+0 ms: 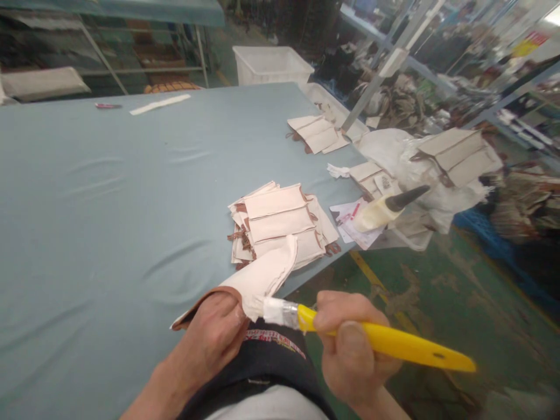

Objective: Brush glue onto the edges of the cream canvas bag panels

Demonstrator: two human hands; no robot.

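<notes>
Pale cream leather panel with a brown underside (262,274) sits low in the view, held up above the near edge of the blue-grey cloth-covered desk (109,204). The person's left hand (214,338) is clenched around the panel's lower end, with the fingers tucked under the brown side. The free end rises and bends over on its own, so the panel looks thin, light and floppy, with no stiffness to keep a shape. Its upper edge is uneven. The sound hold appears to be where the left hand has it, low down and supported from beneath; a pinch at the free tip would probably let it fold.

Against the panel's near edge rest the white bristles of a flat brush with a metal ferrule and a yellow plastic handle (402,345). The right hand (350,356) grasps that handle, thumb on top and fingers wrapped below. The bristles look coated in something white, so the brushed face may be tacky — better not to touch it.

Beyond the hands, a fanned stack of similar cream panels with brown edges (280,224) lies on the desk near its right edge. Further right, a cream squeeze bottle with a dark pointed nozzle (385,210) lies tilted on loose papers.
</notes>
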